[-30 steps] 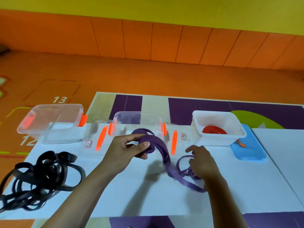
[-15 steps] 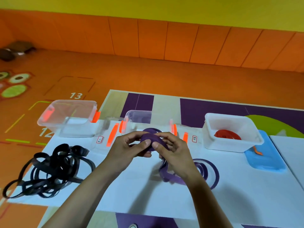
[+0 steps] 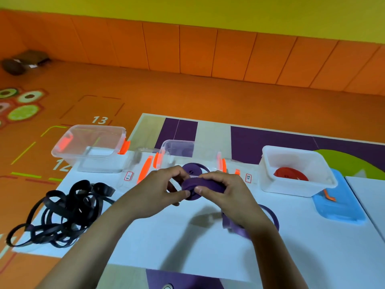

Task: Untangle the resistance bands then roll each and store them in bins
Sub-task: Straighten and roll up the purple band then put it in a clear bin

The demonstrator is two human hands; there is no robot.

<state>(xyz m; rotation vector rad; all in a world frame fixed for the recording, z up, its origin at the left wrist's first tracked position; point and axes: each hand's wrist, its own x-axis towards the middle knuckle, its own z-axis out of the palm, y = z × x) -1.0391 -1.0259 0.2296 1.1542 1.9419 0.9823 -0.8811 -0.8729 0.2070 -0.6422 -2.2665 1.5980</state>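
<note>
1. An orange floor and orange wall panels lie behind a white counter [image 3: 187, 247]. There is only the head view.
2. Just in front of the middle clear bin [image 3: 179, 149], the left hand [image 3: 160, 190] and right hand [image 3: 227, 195] meet over the counter. The fingers [image 3: 216, 177] and thumbs of both are clamped on a half-rolled purple band [image 3: 191, 190]. Its loose tail curls on the counter to the front right of that bin, partly hidden by the right wrist.
3. Left of the middle clear bin stands a second clear bin [image 3: 89, 147]. To the front left lies a black tangle [image 3: 62, 213]. To the right is a white bin [image 3: 295, 170] holding a rolled red band [image 3: 290, 174], with a blue lid [image 3: 337, 205] beside it.
4. The coil looks springy, so a slackened pinch would probably let it unwind. The trailing loop may be twisted under the wrist, though I cannot tell, and that would roll in a kink.
5. The middle clear bin's near rim is close to the knuckles, so a short lift forward should clear it. The black tangle reaches the counter's left edge and could slide off if it were snagged. There is bare counter in front of the hands for drawing in the tail.
</note>
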